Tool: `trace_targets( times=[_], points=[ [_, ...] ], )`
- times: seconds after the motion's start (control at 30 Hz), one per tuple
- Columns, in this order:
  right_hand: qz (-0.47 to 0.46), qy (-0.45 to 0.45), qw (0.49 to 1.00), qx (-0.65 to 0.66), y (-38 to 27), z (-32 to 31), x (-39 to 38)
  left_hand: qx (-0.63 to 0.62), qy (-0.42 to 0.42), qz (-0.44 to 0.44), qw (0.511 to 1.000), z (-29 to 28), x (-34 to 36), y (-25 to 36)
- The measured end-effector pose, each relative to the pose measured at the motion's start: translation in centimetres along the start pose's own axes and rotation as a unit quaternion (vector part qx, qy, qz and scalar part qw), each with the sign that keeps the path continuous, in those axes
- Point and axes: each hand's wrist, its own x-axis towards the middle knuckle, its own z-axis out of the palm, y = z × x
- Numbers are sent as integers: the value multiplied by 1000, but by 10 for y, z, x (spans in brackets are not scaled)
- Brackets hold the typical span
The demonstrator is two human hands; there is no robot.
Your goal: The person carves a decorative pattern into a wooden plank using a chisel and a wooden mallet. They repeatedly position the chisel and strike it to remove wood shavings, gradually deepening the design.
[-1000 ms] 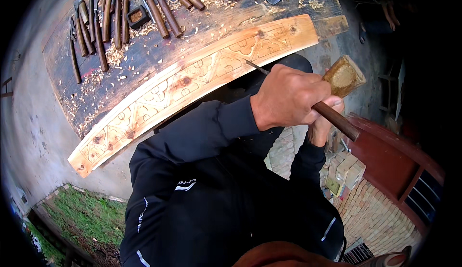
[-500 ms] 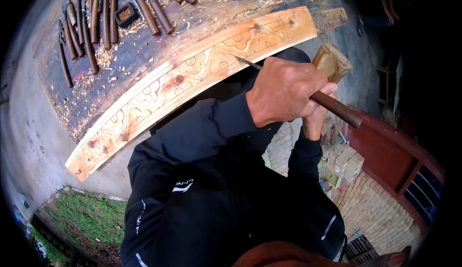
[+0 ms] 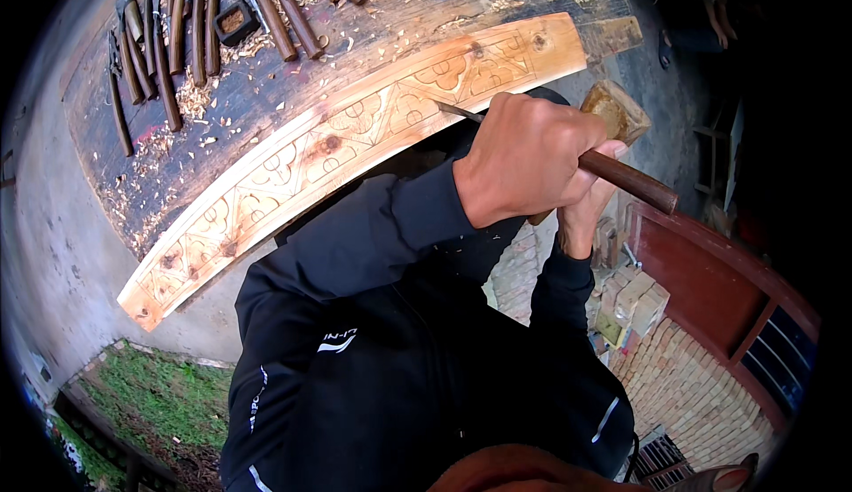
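My left hand [image 3: 531, 159] is closed round a wood chisel [image 3: 635, 181]. Its round brown handle sticks out to the right, and its thin metal blade reaches left onto the carved board [image 3: 330, 144]. This long, pale, slightly curved board carries outlined and partly cut flower and triangle patterns. The blade's tip touches the board right of its middle. Behind the left hand, my right hand [image 3: 586, 217] is closed, mostly hidden, on what appears to be the handle of a wooden mallet [image 3: 615, 112]. The mallet's blocky head shows just beyond the chisel handle.
The board lies along the near edge of a dark, worn wooden table [image 3: 240, 128] strewn with shavings. Several wooden-handled chisels [image 3: 177, 39] lie at the far left, near a small dark square box [image 3: 235, 22]. Stacked bricks [image 3: 701, 368] and a red panel [image 3: 701, 270] stand at right.
The chisel handle's end has shifted slightly right and down, while the blade tip stays at about the same spot. The mallet head has barely moved.
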Motion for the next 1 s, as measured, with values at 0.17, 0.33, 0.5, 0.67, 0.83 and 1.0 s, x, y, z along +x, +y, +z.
trace_targets(
  times=[0.17, 0.33, 0.5, 0.67, 0.83, 1.0],
  points=[
    [-128, 67, 989, -36, -17, -6, 6, -12, 22, -16, 1000, -3, 5, -2],
    [-332, 161, 929, 32, -88, -60, 18, -39, 36, -12, 999, -15, 6, 3],
    [-473, 197, 833, 210, -139, -80, 13, -42, 25, -11, 999, -20, 0, 0],
    [-447, 212, 787, -369, -122, -53, 26, -63, 38, -6, 997, -21, 0, -1],
    [-413, 96, 884, 195, -150, -77, 16, -64, 37, -22, 997, -21, 1, 0],
    [-356, 158, 839, -379, -118, -40, 15, -53, 16, -12, 998, -21, -1, 2]
  ],
)
